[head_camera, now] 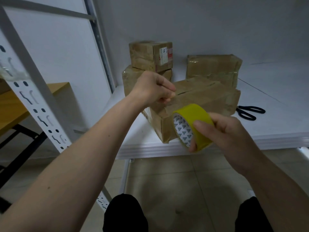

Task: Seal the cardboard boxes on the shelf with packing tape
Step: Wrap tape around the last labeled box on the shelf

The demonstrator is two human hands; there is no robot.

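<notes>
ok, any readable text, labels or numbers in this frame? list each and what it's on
"78": on the white label of the top small box, turned sideways.
Rest of that label, including its red print: too small and blurred to read.
Inner core of the yellow tape roll: a repeated triangle logo only, no legible words.
Other boxes: no readable text.

Wall (209,22) at upper right of the frame: plain, pale grey, evenly lit. White metal upright (31,97) with keyhole slots runs diagonally down the left side; a second grey post (100,46) stands at upper centre. Wooden-topped table (15,104) on a black frame at far left. Floor (184,181) at lower centre: large beige tiles with dull reflections.
</notes>
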